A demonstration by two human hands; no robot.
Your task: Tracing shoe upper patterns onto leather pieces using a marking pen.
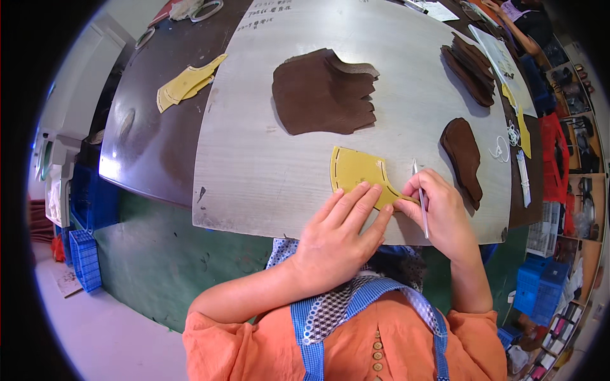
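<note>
A yellow pattern template (358,166) with dashed slots along its edges lies near the front edge of the board. My left hand (337,235) is spread over it, fingertips pressing its lower part. In my right hand (441,206) is a slim silver-white pen (422,206), held between the fingers with its pointed end up. The fingertips of that hand also touch the template's narrow right end. Whether anything lies beneath the template is hidden. Beyond it sits a stack of dark brown leather pieces (321,92), their right edges fanned out.
More brown pieces lie in a curved stack (462,159) and a fanned stack (470,70) at the right. Other yellow templates (189,82) rest on the dark table at the left. White string (512,134) lies at the board's right edge. A co-worker's arm (518,32) shows far right.
</note>
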